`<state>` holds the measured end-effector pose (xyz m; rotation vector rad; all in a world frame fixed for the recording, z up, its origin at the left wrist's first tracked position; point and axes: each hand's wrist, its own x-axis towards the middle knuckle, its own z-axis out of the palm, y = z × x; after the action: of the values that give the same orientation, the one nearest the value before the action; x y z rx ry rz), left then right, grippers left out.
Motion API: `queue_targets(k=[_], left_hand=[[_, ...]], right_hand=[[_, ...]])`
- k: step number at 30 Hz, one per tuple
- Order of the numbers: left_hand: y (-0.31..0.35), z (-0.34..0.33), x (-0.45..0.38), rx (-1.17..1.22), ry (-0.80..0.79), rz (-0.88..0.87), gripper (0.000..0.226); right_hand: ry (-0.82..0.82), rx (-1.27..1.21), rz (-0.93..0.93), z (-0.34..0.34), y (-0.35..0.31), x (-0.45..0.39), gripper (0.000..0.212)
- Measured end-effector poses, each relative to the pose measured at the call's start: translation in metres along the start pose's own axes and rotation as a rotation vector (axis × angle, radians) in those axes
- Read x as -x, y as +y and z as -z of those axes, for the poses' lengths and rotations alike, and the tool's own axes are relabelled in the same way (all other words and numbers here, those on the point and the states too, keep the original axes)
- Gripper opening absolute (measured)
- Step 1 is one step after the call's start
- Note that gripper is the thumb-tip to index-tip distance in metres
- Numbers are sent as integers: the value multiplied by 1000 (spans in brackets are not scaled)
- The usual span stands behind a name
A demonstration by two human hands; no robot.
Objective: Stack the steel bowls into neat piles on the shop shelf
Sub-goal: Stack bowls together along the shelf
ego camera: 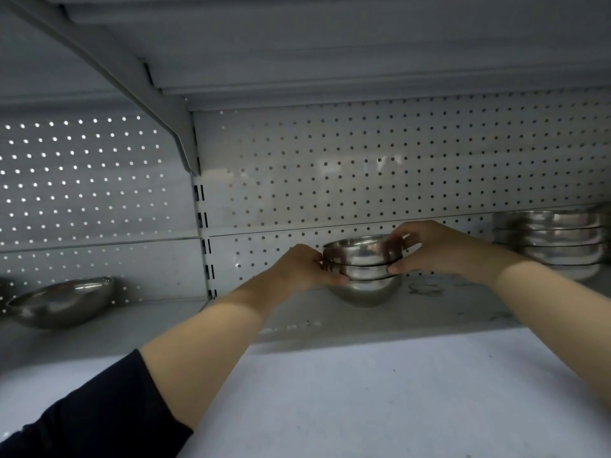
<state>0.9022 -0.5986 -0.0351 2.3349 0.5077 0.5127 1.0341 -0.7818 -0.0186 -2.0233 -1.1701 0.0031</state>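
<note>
A small pile of three nested steel bowls [362,271] stands on the grey shop shelf [429,312], near the perforated back panel. My left hand [297,269] grips the pile's left side, thumb and fingers curled around the rims. My right hand [433,247] holds the right side, fingers over the top bowl's rim and thumb on the middle one. A taller pile of wider steel bowls [558,242] sits at the far right of the same shelf. One tilted steel bowl [62,300] lies alone on the left bay.
A pegboard back panel [363,166] closes the rear. A slotted upright post [203,226] divides the two bays. The shelf above [330,44] hangs low overhead, with a slanted bracket [132,77] on the left. Bare shelf surface lies between the two piles.
</note>
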Motion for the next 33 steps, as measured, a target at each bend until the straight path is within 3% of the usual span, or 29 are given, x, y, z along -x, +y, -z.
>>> queue_targets(k=[16,23,26,28,33], left_hand=[[-2,-2,6,48,-31,-6,43],[4,4,9,-63,-63,-8,32],[10,24,23,-197,-55,-26,33],[11,46,41,-278,-51,-51,56],[-21,121,116,-412,66,-41,51]], right_hand=[[-26,39,-16,-3,0,3,23],[23,128,-22,0,2,-1,37],[95,254,2,2,1,-3,60],[128,281,52,5,-2,0,66],[292,213,177,10,-33,15,46]])
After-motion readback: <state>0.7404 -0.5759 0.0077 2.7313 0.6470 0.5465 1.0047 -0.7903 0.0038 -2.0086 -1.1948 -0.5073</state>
